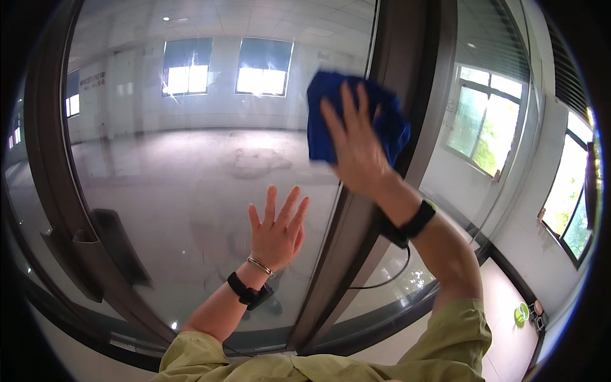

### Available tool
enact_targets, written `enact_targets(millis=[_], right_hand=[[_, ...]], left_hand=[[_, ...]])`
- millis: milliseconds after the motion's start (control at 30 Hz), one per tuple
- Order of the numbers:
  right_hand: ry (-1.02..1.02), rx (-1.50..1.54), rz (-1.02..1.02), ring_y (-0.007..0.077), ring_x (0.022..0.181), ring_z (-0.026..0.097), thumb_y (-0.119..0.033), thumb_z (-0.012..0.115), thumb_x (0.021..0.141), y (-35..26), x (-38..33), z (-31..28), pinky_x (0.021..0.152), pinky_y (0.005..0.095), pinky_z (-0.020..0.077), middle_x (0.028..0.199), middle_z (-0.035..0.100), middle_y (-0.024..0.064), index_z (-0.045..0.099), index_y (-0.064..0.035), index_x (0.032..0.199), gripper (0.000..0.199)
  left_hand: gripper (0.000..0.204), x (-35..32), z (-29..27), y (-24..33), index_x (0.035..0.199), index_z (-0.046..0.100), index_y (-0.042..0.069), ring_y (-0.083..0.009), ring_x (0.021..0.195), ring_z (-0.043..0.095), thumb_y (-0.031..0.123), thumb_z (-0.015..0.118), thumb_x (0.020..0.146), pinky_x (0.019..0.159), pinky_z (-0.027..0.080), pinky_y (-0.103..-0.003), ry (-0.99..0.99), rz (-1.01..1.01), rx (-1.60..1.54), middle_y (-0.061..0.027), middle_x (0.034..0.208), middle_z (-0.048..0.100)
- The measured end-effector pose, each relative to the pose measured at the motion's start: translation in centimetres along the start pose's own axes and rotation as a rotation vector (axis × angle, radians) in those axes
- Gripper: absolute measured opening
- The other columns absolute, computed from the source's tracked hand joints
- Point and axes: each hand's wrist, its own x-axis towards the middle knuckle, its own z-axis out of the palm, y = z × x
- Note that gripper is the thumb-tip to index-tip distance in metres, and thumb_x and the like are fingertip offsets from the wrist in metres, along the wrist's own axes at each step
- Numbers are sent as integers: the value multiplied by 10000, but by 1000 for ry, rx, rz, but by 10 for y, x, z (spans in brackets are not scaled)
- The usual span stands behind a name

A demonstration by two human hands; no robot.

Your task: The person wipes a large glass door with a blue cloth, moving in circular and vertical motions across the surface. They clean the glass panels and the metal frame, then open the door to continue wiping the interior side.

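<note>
My right hand [363, 146] lies over a blue cloth [323, 137], holding it against the glass panel [191, 172] and the dark frame beside it. Its fingers are spread over the cloth, which bunches up on the right side. Slight blur softens the hand and the cloth. Lower down and to the left, my left hand [277, 235] is raised in front of the glass, fingers apart and nothing in them. Whether its fingertips touch the pane, I cannot tell.
A dark upright post [407, 83] parts the large pane from a narrower glass panel at right. Dark door handles [118, 245] stick out at lower left. A black cable [388, 280] hangs below my right wrist. On the floor at far right sits a small green container [521, 312].
</note>
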Motion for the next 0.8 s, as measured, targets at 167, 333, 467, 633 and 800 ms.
enact_targets(millis=[167, 333, 467, 633, 800], right_hand=[[-197, 56, -178, 430, 1440, 136, -117, 629, 850, 13, -69, 12, 1025, 694, 311, 1547, 230, 186, 431, -164, 1425, 610], [231, -113, 83, 433, 1412, 213, 21, 626, 746, 50, -6, -11, 1063, 686, 256, 1523, 287, 171, 453, -143, 1404, 700], [379, -64, 124, 466, 1407, 179, -111, 734, 760, 73, 15, -13, 1074, 688, 230, 1534, 231, 177, 403, -179, 1434, 754], [113, 97, 190, 535, 1392, 107, -126, 725, 772, 30, -45, 4, 1043, 728, 219, 1533, 203, 198, 416, -183, 1428, 727], [-140, 203, 114, 555, 1360, 172, -87, 621, 789, 10, -131, 23, 938, 740, 333, 1527, 223, 197, 512, -175, 1351, 579]], left_hand=[[600, 5, 6, 9, 1414, 440, 164, -417, 1442, 170, 187, 563, 827, 1096, 33, -614, 48, 8, -25, -66, 1538, 322], [607, 1, 5, 15, 1419, 441, 170, -416, 1442, 172, 185, 563, 825, 1106, 5, -606, 9, 10, -4, -63, 1538, 322], [619, 14, 9, 28, 1419, 436, 124, -409, 1443, 180, 184, 569, 817, 1111, -9, -605, 54, 28, -30, -65, 1534, 329], [573, 34, 4, 22, 1432, 368, 14, -385, 1448, 185, 296, 429, 937, 1127, -33, -567, 21, 1, -32, -96, 1523, 346], [583, 113, -17, 23, 1432, 345, -9, -376, 1449, 186, 374, 279, 998, 1136, -73, -538, 104, -10, -157, -113, 1507, 371]])
